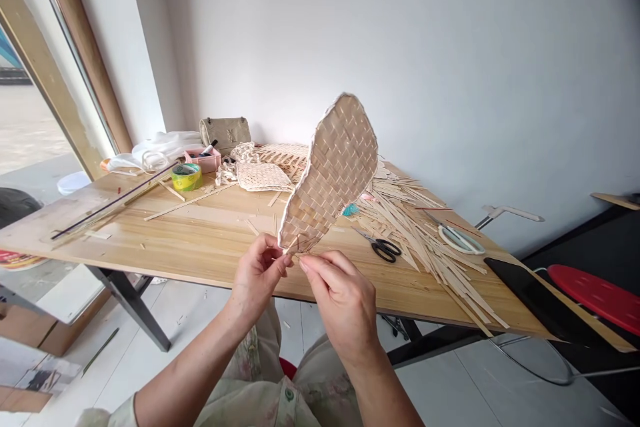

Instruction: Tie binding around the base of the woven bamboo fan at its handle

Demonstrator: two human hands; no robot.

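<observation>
A woven fan (336, 163) of pale flat strips, with a white bound edge, stands tilted up above the table's front edge. Its narrow lower end is pinched by my left hand (259, 275), thumb against fingers. My right hand (343, 298) is closed at the same end, thumb and forefinger pressed together beside a short reddish strip. What sits between those right fingertips is too small to make out. Behind the fan lies a smaller woven piece (263, 176).
Black-handled scissors (385, 249) and loose strips (425, 240) lie on the right of the table (200, 253). Pale-handled scissors (461, 239) rest farther right. Yellow-green tape (187, 177), a pink box (204, 161) and a beige handbag (225, 134) stand back left. A red stool seat (597, 293) is at right.
</observation>
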